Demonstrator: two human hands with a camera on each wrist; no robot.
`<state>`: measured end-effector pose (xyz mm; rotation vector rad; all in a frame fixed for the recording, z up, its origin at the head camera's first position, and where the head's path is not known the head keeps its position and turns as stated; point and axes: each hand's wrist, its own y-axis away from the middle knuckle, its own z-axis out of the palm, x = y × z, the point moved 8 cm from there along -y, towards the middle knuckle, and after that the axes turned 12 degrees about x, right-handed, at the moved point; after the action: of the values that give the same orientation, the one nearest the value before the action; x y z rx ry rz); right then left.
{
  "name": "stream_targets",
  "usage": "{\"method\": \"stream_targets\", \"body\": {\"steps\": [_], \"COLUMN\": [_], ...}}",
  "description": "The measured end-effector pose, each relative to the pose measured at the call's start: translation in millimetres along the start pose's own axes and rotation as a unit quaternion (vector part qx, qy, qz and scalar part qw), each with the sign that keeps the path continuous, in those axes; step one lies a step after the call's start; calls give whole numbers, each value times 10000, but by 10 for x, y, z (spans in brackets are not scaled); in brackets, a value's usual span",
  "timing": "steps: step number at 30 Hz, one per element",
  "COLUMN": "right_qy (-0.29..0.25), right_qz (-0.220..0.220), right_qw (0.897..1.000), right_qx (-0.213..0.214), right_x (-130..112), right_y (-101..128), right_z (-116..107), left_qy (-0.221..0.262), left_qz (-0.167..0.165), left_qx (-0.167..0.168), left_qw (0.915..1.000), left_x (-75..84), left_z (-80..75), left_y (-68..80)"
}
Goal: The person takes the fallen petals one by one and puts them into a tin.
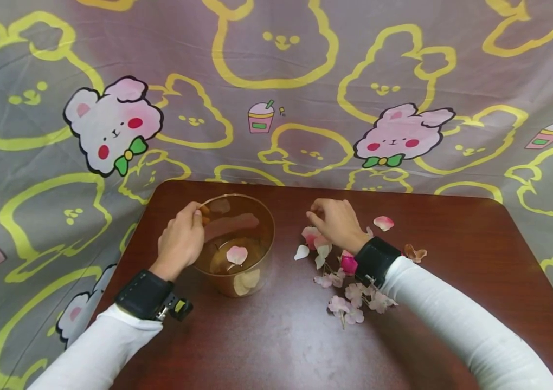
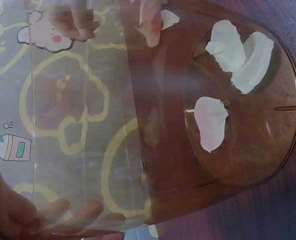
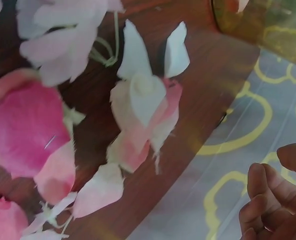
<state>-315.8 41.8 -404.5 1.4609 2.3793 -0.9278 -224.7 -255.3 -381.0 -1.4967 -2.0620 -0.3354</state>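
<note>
My left hand (image 1: 181, 238) grips the rim of a clear amber plastic bucket (image 1: 272, 230), its fingers showing through the wall. Inside, a pale pink petal (image 1: 236, 255) and two cream petals (image 2: 240, 55) lie on the bottom. My right hand (image 1: 337, 219) is raised over the loose artificial petals right of the bucket, fingers loosely curled and nothing visible in them. Beneath and around it are a pink-and-white petal cluster (image 3: 143, 115), a white petal (image 1: 301, 252) and a deep pink petal (image 3: 28, 127). My right forearm hides some of the pile.
Pale pink blossoms (image 1: 354, 303) lie nearer me on the brown table (image 1: 291, 346). Farther right are a pink petal (image 1: 383, 223) and a brownish flower piece (image 1: 415, 253). A cartoon-print cloth (image 1: 301, 108) hangs behind the table and down its sides.
</note>
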Motion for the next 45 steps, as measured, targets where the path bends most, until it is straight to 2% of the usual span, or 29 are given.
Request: {"method": "stream_targets", "body": {"steps": [10, 26, 45], "right_qy": [380, 701, 1164], "right_qz": [245, 318, 722], "right_qw": [9990, 9970, 9903], "right_qx": [-55, -77, -235], "right_x": [237, 503, 943], "right_y": [-29, 12, 57], "right_z": [-8, -34, -150], "left_qy": [-24, -8, 6], "left_qz": [-39, -14, 34], "left_qx": [-2, 9, 31], "left_qw": [10000, 10000, 10000], "left_x": [-15, -9, 4], "left_z": [-2, 4, 5], "left_y": [-1, -1, -7]}}
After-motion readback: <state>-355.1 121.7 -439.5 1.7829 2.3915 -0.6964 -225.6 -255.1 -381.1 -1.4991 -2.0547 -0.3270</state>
